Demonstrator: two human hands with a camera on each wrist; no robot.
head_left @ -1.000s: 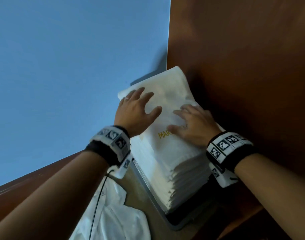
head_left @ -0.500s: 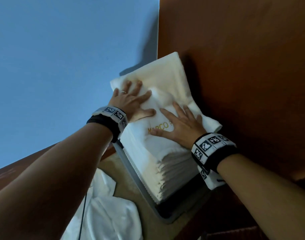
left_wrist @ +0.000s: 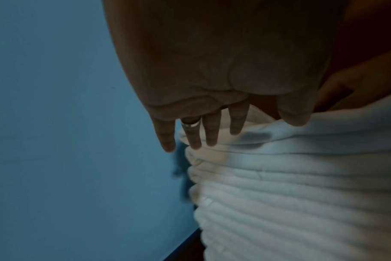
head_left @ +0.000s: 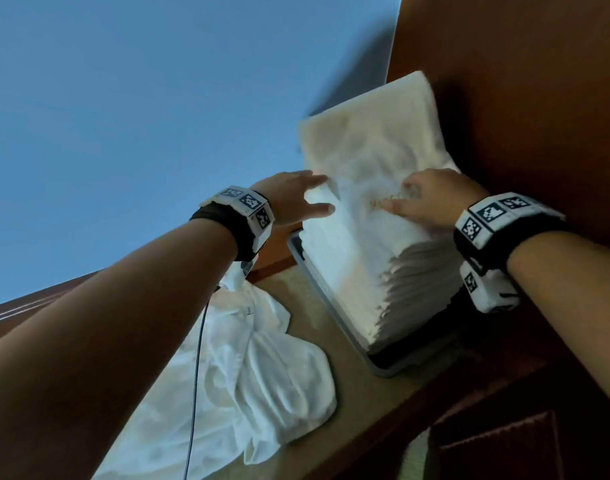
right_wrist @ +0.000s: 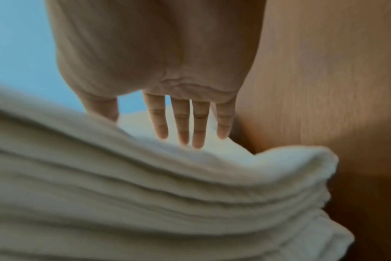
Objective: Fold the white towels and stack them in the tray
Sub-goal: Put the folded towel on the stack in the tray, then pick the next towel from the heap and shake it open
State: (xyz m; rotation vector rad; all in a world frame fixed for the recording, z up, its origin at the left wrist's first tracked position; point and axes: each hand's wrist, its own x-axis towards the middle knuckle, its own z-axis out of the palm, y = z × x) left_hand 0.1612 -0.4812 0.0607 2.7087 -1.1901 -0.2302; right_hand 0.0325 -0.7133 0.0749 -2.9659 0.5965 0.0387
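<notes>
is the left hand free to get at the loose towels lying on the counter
Probably yes. The left hand lies open against the side of the towel stack, holding nothing, and the loose towels lie uncovered beneath that forearm.

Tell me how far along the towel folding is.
Done: a tall stack of folded towels sits in the tray. In hand: the left hand rests at the stack's left top edge and the right hand lies flat on the top towel, fingers straight. Left: a crumpled white cloth lies unfolded beside the tray.
</notes>
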